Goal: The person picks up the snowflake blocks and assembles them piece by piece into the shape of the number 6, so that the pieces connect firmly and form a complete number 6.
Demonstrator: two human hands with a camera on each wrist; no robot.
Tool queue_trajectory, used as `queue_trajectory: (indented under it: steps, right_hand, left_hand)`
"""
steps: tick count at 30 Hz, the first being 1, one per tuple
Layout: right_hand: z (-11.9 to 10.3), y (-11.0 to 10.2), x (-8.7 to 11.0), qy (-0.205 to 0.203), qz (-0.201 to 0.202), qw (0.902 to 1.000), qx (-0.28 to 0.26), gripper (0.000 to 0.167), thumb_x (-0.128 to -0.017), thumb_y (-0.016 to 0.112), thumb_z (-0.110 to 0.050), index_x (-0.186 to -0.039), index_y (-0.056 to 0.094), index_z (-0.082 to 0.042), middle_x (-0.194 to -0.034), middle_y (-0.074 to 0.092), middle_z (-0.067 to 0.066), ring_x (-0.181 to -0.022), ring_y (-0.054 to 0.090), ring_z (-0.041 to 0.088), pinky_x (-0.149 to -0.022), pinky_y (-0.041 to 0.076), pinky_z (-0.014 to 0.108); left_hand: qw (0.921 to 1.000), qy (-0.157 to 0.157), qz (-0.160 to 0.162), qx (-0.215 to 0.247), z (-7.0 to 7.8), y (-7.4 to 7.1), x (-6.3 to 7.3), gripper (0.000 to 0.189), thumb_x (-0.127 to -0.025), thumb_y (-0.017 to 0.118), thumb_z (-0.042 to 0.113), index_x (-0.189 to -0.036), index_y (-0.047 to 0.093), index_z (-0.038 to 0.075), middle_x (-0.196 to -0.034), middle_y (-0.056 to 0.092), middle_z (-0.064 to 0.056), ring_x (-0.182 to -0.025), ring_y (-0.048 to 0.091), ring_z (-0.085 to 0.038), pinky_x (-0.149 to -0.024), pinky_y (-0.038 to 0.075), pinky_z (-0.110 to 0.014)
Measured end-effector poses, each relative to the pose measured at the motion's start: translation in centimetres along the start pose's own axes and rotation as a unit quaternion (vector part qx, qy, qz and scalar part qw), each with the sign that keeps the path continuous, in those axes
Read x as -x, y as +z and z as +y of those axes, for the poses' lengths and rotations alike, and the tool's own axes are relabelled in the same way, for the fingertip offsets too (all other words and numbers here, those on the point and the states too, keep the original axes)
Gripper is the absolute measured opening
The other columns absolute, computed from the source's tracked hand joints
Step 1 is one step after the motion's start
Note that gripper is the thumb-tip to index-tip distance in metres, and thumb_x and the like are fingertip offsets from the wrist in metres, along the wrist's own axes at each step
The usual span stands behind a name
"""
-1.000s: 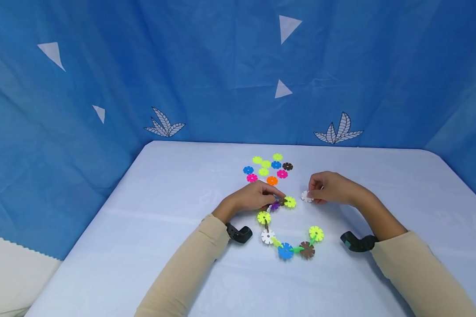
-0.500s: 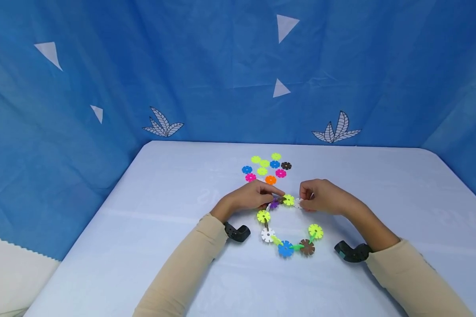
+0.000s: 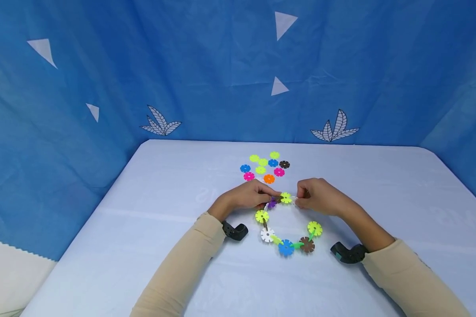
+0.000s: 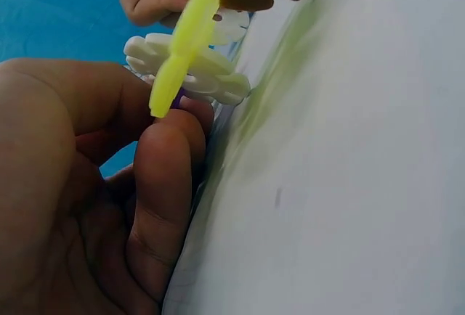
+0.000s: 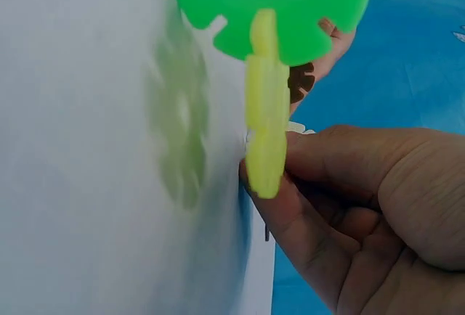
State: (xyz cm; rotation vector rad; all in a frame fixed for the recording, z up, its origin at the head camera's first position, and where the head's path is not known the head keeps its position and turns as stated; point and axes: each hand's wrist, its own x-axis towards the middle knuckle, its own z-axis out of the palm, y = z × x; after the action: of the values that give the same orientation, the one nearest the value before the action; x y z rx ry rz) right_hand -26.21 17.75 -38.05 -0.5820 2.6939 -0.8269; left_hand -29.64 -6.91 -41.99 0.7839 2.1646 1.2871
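Note:
A curved, open chain of slotted plastic snowflake discs lies on the table, with a blue disc (image 3: 286, 248) at its near side. My left hand (image 3: 243, 194) grips the far-left part of the chain by the purple disc (image 3: 272, 203) and a dark brown one. Beyond those fingers is a yellow-green disc (image 3: 285, 197), at one chain end. Against its right side my right hand (image 3: 321, 197) pinches a white disc (image 3: 294, 200), mostly hidden by the fingertips; whether the slots interlock I cannot tell. Another yellow-green disc (image 3: 314, 228) forms the other chain end, below my right hand.
Loose discs lie in a group beyond my hands, among them an orange disc (image 3: 269, 178), a pink disc (image 3: 279, 172) and a black disc (image 3: 284, 164). A white cloth (image 3: 174, 185) covers the table. Blue curtain (image 3: 222, 66) hangs behind it.
My right hand has moved left with the white disc, bringing it from a gap away up to the yellow-green disc at the chain's end. The left hand has kept its grip nearly in place.

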Motion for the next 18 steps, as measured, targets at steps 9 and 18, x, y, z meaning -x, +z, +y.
queue_trajectory:
  steps: [9, 18]
  right_hand:
    - [0.06, 0.17, -0.31, -0.006, 0.004, 0.9999, 0.011, 0.016, -0.089, 0.077, -0.006, -0.088, 0.062, -0.011, -0.080, 0.062, 0.001, -0.078, 0.056, 0.021, -0.069, 0.052, 0.032]
    - [0.61, -0.54, -0.06, 0.007, -0.023, 0.9996, 0.014, 0.022, -0.083, 0.083, -0.008, -0.097, 0.066, -0.010, -0.088, 0.063, 0.001, -0.086, 0.059, 0.021, -0.076, 0.056, 0.033]
  left_hand:
    - [0.9991, -0.036, 0.022, -0.007, 0.19, 0.24, -0.13, 0.028, -0.100, 0.055, 0.014, -0.122, 0.073, 0.014, -0.079, 0.061, -0.005, -0.067, 0.055, -0.017, -0.067, 0.050, -0.028]
    - [0.9990, -0.038, 0.024, -0.005, 0.15, 0.21, -0.07, 0.027, -0.101, 0.058, 0.016, -0.123, 0.073, 0.015, -0.087, 0.065, -0.005, -0.069, 0.057, -0.017, -0.068, 0.051, -0.028]
